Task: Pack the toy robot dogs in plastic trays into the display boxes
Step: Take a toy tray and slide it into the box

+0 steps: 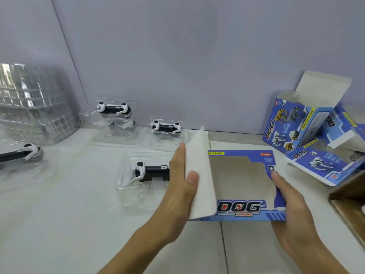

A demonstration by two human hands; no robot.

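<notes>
I see a pale white worktop (79, 214) butting against a plain grey-lilac wall (177, 56), with a stack of clear trays (33, 103) at far left and finished blue boxes (308, 127) at right. The flat display box (245, 208), its window facing up, lies between my hands. My left hand (183, 186) grips its raised white panel, thumb in front and fingers behind. My right hand (290, 200) holds the right edge, thumb on top. A toy dog in its tray (146, 173) sits just left of my left hand.
</notes>
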